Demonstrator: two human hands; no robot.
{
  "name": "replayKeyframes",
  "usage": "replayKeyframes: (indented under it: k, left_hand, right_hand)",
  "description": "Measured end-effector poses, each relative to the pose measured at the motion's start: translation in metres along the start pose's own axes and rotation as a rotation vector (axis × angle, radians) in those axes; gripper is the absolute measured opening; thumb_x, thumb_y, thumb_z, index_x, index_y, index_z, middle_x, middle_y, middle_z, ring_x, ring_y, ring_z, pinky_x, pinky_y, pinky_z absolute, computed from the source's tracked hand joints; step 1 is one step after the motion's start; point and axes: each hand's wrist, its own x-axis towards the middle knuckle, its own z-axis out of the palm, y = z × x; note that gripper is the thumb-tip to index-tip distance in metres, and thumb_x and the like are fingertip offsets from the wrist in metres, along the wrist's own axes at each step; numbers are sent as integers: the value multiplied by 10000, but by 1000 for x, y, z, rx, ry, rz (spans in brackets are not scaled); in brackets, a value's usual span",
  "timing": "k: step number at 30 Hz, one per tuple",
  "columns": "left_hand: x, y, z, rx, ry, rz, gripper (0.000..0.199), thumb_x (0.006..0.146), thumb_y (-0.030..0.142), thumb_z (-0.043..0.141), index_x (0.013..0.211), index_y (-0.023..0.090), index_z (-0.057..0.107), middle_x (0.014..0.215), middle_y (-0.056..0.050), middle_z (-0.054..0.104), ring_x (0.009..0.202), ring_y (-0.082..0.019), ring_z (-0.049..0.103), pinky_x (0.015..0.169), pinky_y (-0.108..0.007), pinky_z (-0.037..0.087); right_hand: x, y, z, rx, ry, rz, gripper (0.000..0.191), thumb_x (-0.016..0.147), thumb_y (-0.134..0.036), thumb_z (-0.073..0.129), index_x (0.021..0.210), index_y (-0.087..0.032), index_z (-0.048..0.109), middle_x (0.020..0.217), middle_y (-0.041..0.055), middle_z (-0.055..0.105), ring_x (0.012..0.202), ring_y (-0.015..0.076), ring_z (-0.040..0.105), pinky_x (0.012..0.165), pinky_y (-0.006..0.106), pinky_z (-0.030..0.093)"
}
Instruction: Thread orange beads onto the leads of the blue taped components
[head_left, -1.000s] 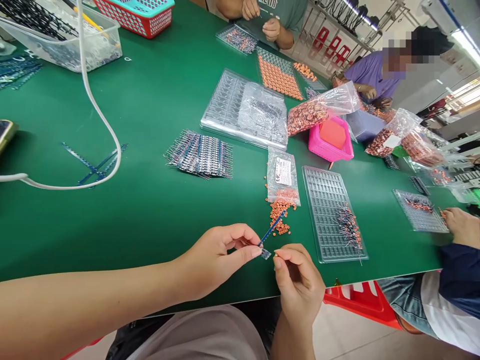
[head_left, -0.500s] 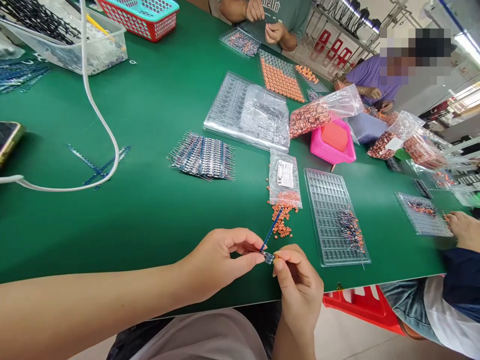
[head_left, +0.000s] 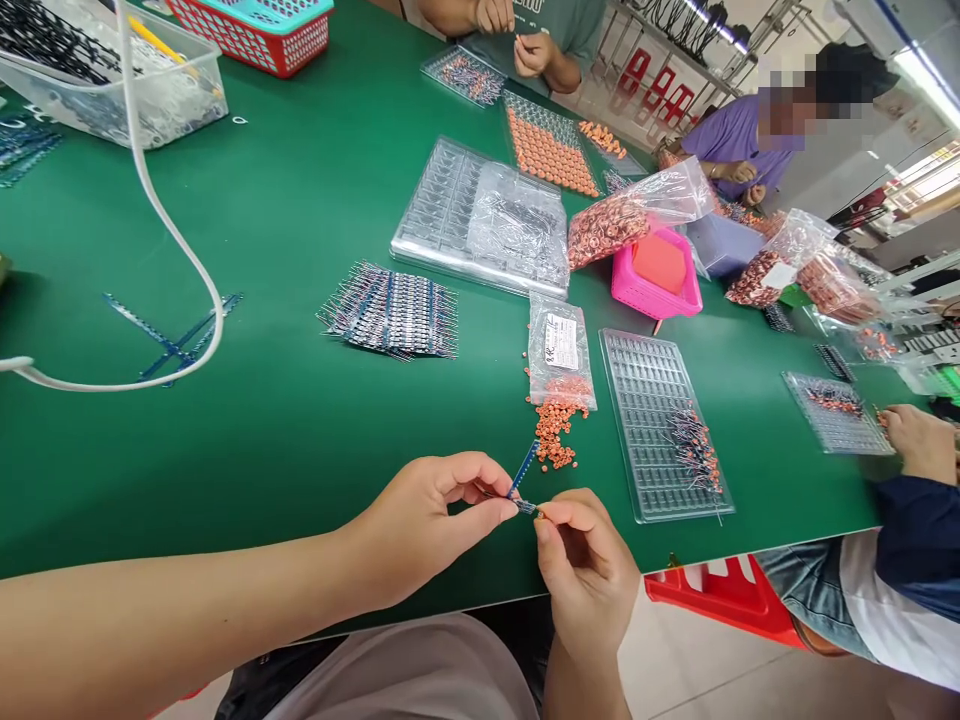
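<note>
Thumb and fingers of my left hand (head_left: 442, 525) are closed on a small circuit board (head_left: 526, 507) near the table's front edge. A narrow blue strip (head_left: 524, 468) sticks up from beside the board at those fingertips. At the board's right end, my right hand (head_left: 592, 560) pinches a tiny orange piece, mostly covered by the fingertips; it looks like one of the small orange rings. Loose orange rings (head_left: 555, 435) lie just beyond my hands, by the mouth of a labelled clear bag (head_left: 561, 345). Further left is a fanned stack of thin boards with wire ends (head_left: 397, 312).
Right of the rings lies a clear ribbed tray (head_left: 630, 440) with a bundle of wired parts (head_left: 697, 448). Behind are stacked clear trays (head_left: 431, 205) and a pink basket (head_left: 652, 295). A white cable (head_left: 169, 225) loops at left. Co-workers sit across and at right.
The board between my hands has turned so that less of its face shows, and the blue strip stands shorter in view. My hands keep their grips. The whole view has shifted slightly.
</note>
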Motion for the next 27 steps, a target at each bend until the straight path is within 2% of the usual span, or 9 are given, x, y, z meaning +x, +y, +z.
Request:
replayKeyframes:
  k: [15,23,27]
  left_hand:
    - [-1,0,-1,-4,-24,-7,147,834,343,690,819,199,666,819,-5,697,816,-175,642,796,-289,518]
    - [0,-1,-2,9,-36,8,158,846,354,693,831,198,676,849,-20,726,849,-190,669,824,-303,533]
    - [-1,-1,-2,-18,-39,13,154,855,348,692,837,196,679,857,-18,727,855,-183,669,828,-296,526]
  right_hand:
    - [0,-3,4,-47,31,-34,187,887,-74,652,961,-240,697,822,16,641,709,138,594,568,252,474]
    - [3,0,1,111,88,47,82,907,-161,668,933,-230,704,795,14,626,627,123,574,463,228,419]
    - [3,2,1,131,85,50,78,911,-163,666,932,-227,705,796,13,619,614,112,555,461,222,406]
